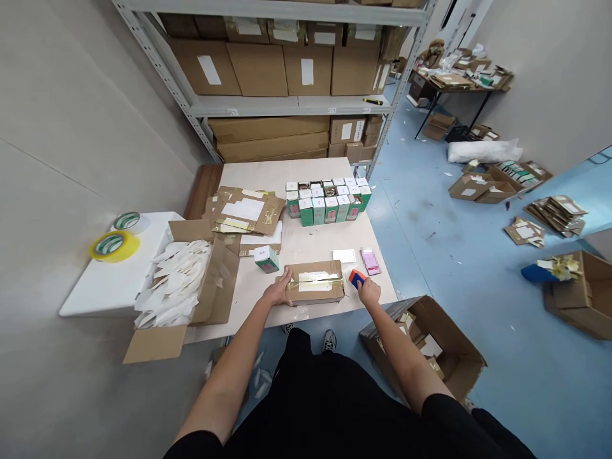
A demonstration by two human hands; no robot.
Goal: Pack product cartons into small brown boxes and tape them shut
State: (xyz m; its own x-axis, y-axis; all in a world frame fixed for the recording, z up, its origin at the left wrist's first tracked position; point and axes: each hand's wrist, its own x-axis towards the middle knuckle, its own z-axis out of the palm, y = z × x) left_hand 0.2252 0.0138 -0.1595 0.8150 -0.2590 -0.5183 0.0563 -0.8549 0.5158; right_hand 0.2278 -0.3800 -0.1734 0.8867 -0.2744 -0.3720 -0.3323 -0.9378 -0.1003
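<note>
The left grip (278,290) spreads open against the taped carton (315,282) just to its right; the right grip (369,292) clasps an orange-and-blue tool (356,277). Best brace the carton firmly, clear of the tool.

carton (306,268) on table (320,240) | small boxes (331,209) behind carton | cardboard sheets (246,209) behind-left | slips (176,280) in box (215,282), left

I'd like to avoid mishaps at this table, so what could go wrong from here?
The taped brown cardboard box lies near the front edge of the pale table, so a pull toward the body might slide it off. The right hand, holding an orange-and-blue handheld tool, could knock the small pinkish-purple stack close by. The small green-and-white carton near the left hand might get bumped over.
</note>
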